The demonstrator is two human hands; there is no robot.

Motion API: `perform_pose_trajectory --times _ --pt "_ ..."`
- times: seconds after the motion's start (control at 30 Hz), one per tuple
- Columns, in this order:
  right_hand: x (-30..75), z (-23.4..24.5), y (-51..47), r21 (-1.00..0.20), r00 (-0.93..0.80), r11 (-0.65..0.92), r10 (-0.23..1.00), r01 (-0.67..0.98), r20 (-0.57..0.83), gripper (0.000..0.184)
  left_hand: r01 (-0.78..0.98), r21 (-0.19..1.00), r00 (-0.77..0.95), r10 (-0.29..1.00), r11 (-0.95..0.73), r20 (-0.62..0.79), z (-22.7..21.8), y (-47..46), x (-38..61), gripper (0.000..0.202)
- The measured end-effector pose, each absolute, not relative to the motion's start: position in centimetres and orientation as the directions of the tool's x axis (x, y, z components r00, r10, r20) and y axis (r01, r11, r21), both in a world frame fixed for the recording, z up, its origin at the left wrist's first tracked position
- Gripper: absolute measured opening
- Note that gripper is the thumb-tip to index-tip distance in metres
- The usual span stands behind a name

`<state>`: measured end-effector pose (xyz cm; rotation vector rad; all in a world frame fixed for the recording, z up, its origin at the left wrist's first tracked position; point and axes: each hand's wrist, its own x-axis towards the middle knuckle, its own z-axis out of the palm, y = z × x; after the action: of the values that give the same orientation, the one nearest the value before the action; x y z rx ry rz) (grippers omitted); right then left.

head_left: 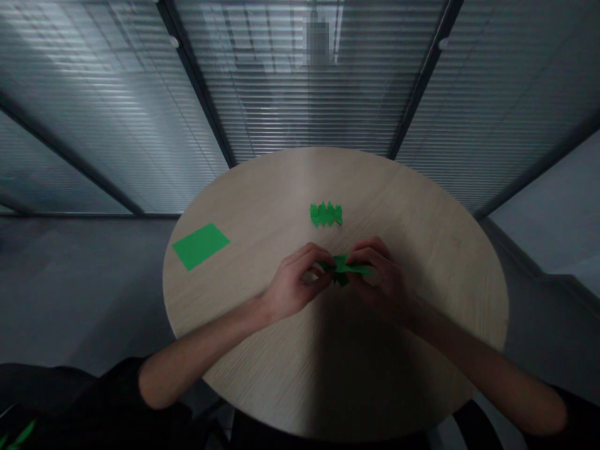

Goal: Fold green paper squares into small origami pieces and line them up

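Between my two hands, above the middle of the table, is a piece of folded green paper [344, 265]. My left hand [300, 279] pinches its left end between thumb and fingers. On the other side my right hand [380, 275] grips the right part, with the thumb side partly in shadow. A darker green bit shows under the folded paper, its shape hard to make out. Just beyond my hands lies a zigzag-edged green folded paper piece [326, 214], touched by neither hand.
A flat green paper sheet [201, 246] lies at the left of the round wooden table [267, 200]. Glass partitions with blinds [319, 112] stand behind the table's far edge. Something green [23, 432] shows at the lower left corner, near my dark sleeve.
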<state>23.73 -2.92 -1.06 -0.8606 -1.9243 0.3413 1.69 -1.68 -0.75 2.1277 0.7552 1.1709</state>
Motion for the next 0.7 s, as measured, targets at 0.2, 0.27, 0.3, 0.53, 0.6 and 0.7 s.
perform_pose_trajectory --times 0.2,0.27,0.3,0.53,0.6,0.7 --pt "23.74 -1.05 -2.88 -0.597 -0.282 0.712 0.698 0.37 0.658 0.015 0.213 0.731 0.413 0.738 -0.648 0.534 -0.87 -1.6 1.57 0.007" --pt "23.71 -1.1 -2.85 -0.619 -0.265 0.701 0.71 0.355 0.652 0.011 0.228 0.75 0.394 0.763 -0.621 0.512 -0.88 -1.55 1.56 0.007" --pt "23.69 -1.11 -2.84 -0.626 -0.256 0.697 0.714 0.35 0.651 0.009 0.233 0.761 0.391 0.774 -0.606 0.498 -0.88 -1.54 1.56 0.007" --pt "23.66 -1.13 -2.91 -0.651 -0.244 0.682 0.729 0.333 0.639 0.008 0.247 0.775 0.393 0.791 -0.582 0.469 -0.89 -1.56 1.57 0.009" --pt "23.64 -1.15 -2.88 -0.662 -0.243 0.673 0.738 0.329 0.629 0.008 0.25 0.782 0.394 0.798 -0.571 0.457 -0.9 -1.58 1.57 0.01" --pt "23.61 -1.19 -2.77 -0.654 -0.244 0.69 0.722 0.311 0.647 0.008 0.261 0.785 0.378 0.808 -0.562 0.452 -0.89 -1.58 1.57 0.012"
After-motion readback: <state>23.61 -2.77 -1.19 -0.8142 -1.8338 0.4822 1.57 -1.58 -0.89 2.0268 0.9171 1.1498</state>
